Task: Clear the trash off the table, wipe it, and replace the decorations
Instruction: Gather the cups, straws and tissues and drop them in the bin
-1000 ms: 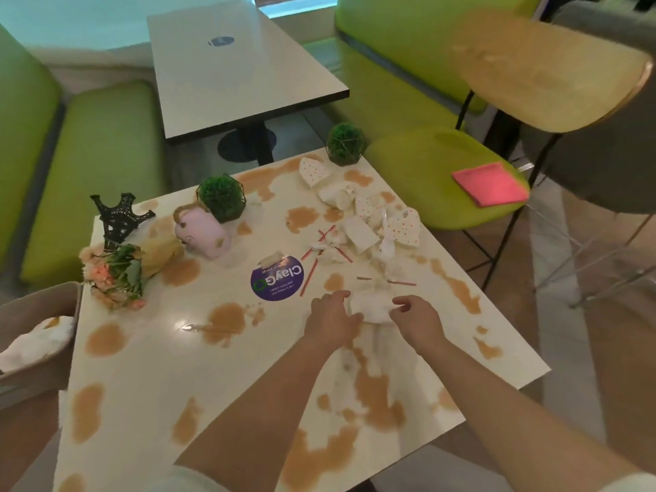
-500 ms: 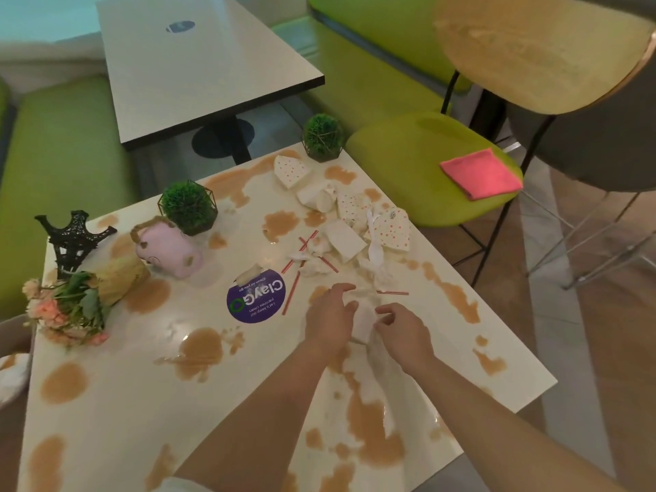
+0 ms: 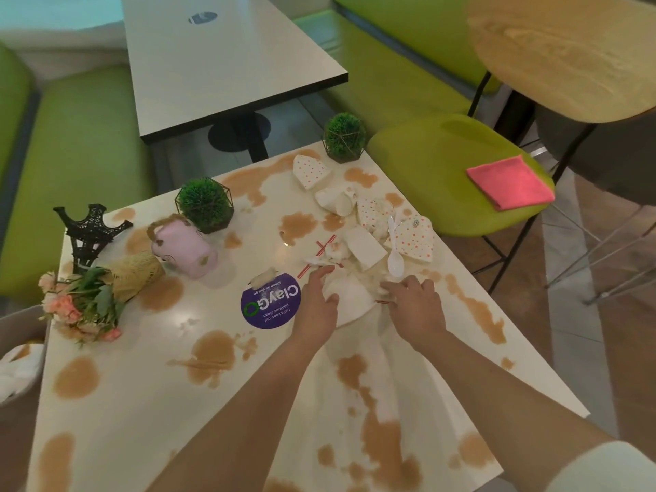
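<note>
Both hands rest spread on one crumpled white napkin mid-bench: left hand, right hand. Beyond lie three dotted wrappers and one spoon; two green plants stand far.
</note>
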Available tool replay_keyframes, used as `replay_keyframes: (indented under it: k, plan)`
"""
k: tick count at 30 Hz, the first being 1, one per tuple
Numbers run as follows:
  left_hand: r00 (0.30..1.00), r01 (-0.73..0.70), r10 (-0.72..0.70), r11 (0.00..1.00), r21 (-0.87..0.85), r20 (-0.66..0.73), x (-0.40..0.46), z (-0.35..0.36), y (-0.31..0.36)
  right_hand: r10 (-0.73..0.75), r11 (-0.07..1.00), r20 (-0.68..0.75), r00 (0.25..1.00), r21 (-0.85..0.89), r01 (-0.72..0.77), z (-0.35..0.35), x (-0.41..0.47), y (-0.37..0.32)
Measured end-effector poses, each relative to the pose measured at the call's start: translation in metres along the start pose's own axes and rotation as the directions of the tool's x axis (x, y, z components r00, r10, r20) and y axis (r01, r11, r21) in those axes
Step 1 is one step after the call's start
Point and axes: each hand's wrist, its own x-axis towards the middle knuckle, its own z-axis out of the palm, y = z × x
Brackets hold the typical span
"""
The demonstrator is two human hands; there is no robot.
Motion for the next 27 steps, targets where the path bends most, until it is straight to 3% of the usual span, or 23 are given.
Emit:
replay_keyframes:
  k: [4, 7, 10, 12, 18, 27]
  plan:
    - [0.999, 0.031, -0.031, 0.999, -0.024, -0.020, -0.004, -0.009, 0.002, 0.023, 0.994, 0.014, 1.000, 0.107, -0.025, 0.005, -0.003, -0.002]
    - [0.998, 0.044, -0.044, 0.999, -0.003, -0.048, -0.011, -0.014, 0.006, 0.094, 0.955, 0.006, 0.996, 0.283, -0.092, -0.004, -0.013, -0.010]
    - [0.993, 0.069, -0.071, 0.997, -0.019, -0.099, -0.021, -0.021, 0.005, 0.201, 0.795, 0.006, 0.980, 0.584, -0.167, -0.017, -0.029, -0.027]
    - [0.989, 0.059, -0.069, 0.995, -0.080, -0.128, -0.030, -0.026, 0.002, 0.219, 0.702, 0.010, 0.976, 0.693, -0.165, -0.026, -0.038, -0.040]
    - [0.969, 0.091, -0.142, 0.966, -0.242, -0.203, -0.067, -0.051, -0.005, 0.166, 0.577, 0.045, 0.985, 0.806, -0.134, -0.029, -0.062, -0.082]
    - [0.915, 0.105, -0.255, 0.899, -0.426, -0.312, -0.118, -0.144, -0.047, -0.017, 0.497, 0.142, 0.990, 0.860, -0.115, -0.006, -0.111, -0.189]
